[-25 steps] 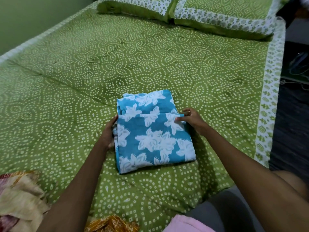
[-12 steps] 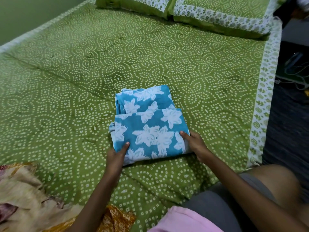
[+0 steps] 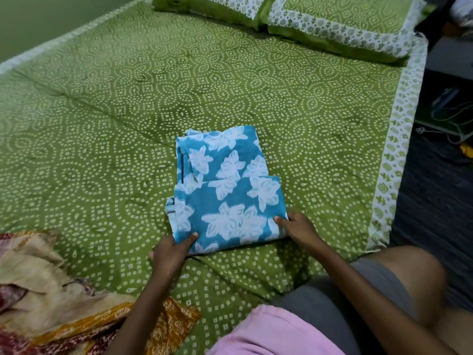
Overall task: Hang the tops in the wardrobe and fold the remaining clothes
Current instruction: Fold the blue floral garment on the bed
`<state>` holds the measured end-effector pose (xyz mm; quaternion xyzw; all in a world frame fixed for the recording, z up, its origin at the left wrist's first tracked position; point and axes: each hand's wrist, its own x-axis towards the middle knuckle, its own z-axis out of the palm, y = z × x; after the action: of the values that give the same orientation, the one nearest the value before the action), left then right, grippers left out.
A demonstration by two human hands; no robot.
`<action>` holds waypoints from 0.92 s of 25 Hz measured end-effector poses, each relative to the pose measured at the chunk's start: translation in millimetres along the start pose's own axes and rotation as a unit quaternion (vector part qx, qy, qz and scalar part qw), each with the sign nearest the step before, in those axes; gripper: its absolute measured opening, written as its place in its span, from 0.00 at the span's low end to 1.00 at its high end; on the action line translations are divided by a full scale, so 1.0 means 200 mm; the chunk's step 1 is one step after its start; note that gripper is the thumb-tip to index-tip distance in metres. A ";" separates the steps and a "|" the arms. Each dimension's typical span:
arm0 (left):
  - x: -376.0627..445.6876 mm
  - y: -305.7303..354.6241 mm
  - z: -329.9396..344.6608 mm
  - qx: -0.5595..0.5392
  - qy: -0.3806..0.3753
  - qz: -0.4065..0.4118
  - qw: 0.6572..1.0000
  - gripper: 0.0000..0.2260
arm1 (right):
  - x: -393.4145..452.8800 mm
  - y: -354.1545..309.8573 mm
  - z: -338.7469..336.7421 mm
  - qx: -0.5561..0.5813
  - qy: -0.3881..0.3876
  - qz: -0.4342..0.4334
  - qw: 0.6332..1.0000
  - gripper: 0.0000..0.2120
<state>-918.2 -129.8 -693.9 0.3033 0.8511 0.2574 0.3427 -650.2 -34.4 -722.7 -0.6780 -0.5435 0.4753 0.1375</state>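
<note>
Your left hand (image 3: 170,254) grips the near-left corner of the folded blue floral garment (image 3: 225,190), thumb on top, while your right hand (image 3: 298,228) pinches its near-right corner the same way. That garment lies on the green bedspread (image 3: 102,129), its nearer half doubled over the farther one. Left of it, near you, sits a beige and orange clothes heap (image 3: 58,298); two pillows (image 3: 320,19) lie beyond it
</note>
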 end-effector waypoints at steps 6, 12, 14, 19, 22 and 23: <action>0.01 0.17 -0.03 0.213 0.146 0.268 0.928 0.41 | -0.01 -0.27 -0.06 -0.302 0.136 -0.060 0.942 0.34; 0.28 0.18 0.23 0.318 -0.076 0.491 0.807 0.32 | 0.09 -0.25 0.22 -0.356 -0.040 -0.281 0.890 0.29; 0.34 0.17 0.24 0.336 -0.053 0.474 0.812 0.29 | 0.18 -0.24 0.24 -0.350 0.010 -0.242 0.905 0.35; 0.44 0.20 0.18 0.361 -0.012 0.442 0.821 0.36 | 0.21 -0.18 0.11 -0.362 -0.025 -0.326 0.873 0.50; 0.56 0.23 0.08 0.318 -0.119 0.453 0.825 0.36 | 0.09 0.01 -0.07 -0.378 -0.124 -0.401 0.825 0.51; 0.60 0.27 0.04 0.306 -0.152 0.446 0.827 0.32 | 0.07 0.04 -0.10 -0.384 -0.114 -0.423 0.813 0.46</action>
<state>-963.3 -7.0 -716.1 0.7744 0.5957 0.0590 0.2050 -630.1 -20.0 -725.7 -0.3200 -0.9268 0.1965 -0.0098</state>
